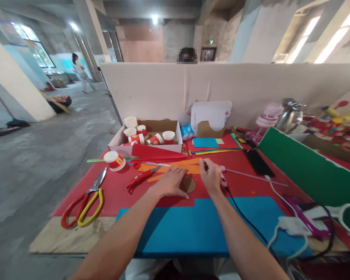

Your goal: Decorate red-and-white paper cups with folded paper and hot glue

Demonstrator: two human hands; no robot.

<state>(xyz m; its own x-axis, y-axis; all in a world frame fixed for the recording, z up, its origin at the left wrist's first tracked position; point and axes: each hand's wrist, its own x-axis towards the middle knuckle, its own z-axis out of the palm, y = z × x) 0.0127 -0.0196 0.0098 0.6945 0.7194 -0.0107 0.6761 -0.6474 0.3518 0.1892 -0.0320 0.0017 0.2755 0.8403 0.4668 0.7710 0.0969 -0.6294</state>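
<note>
My left hand [171, 182] lies with its fingers spread on the red sheet, its thumb and fingers around the left side of a round brown disc [188, 184]. Right of the disc, my right hand [210, 175] is closed at the end of orange paper strips [194, 166]; what its fingers hold is hidden. Beside that hand lies a pink tool [223, 181] with a black cord. Red-handled scissors [140, 179] rest left of my left hand. Blue paper [186, 229] spreads beneath my forearms.
Large scissors [89, 202] and a paper cup [114, 160] lie at the left. Behind are a box [146, 148] of cups and coloured paper [205, 142]. A phone [259, 162], white cables and a green board [306, 167] are at the right. A person [81, 72] is far left.
</note>
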